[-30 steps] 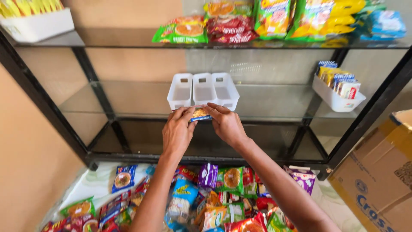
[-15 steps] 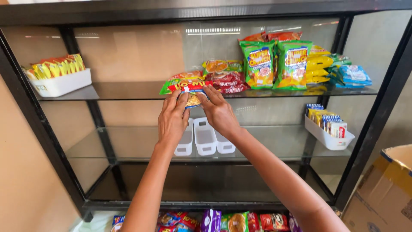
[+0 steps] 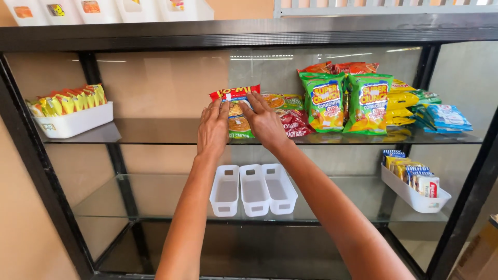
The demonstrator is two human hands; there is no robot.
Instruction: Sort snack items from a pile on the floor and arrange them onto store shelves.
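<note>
In the head view, both hands reach up to the upper glass shelf (image 3: 155, 136). The left hand (image 3: 213, 129) lies flat, fingers together, against the left edge of a red-topped noodle packet (image 3: 238, 118) standing upright on the shelf. The right hand (image 3: 264, 122) presses on the packet's right side, fingers slightly spread over its top. Just right stand more packets and two green chip bags (image 3: 346, 101). Three empty white bins (image 3: 253, 189) sit on the lower shelf.
</note>
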